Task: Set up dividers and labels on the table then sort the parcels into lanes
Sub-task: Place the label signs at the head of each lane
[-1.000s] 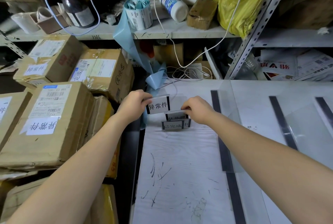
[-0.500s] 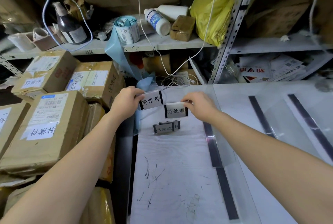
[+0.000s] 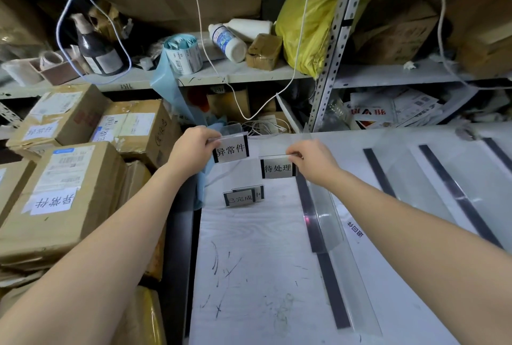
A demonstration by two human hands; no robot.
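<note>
My left hand (image 3: 191,150) pinches a clear label stand (image 3: 231,149) printed 异常件, lifted above the white table's far left corner. Just right of it, my right hand (image 3: 313,161) grips the top of a second label stand (image 3: 278,168) reading 待处理, held a little lower. Two more label stands (image 3: 243,196) sit together on the table (image 3: 263,261) below them. A clear divider with a black base strip (image 3: 321,222) runs along the table to the right. Cardboard parcels (image 3: 59,192) with white labels are stacked at the left.
More clear dividers with black strips (image 3: 454,192) lie across the table's right side. A metal shelf (image 3: 221,75) behind holds bottles, a tape roll, a yellow bag and boxes. White cables (image 3: 249,111) hang down to the table's back edge.
My right hand has lifted the 待处理 stand off the pile of stands. Both hands have risen slightly and spread apart, and the view has tilted upward.
</note>
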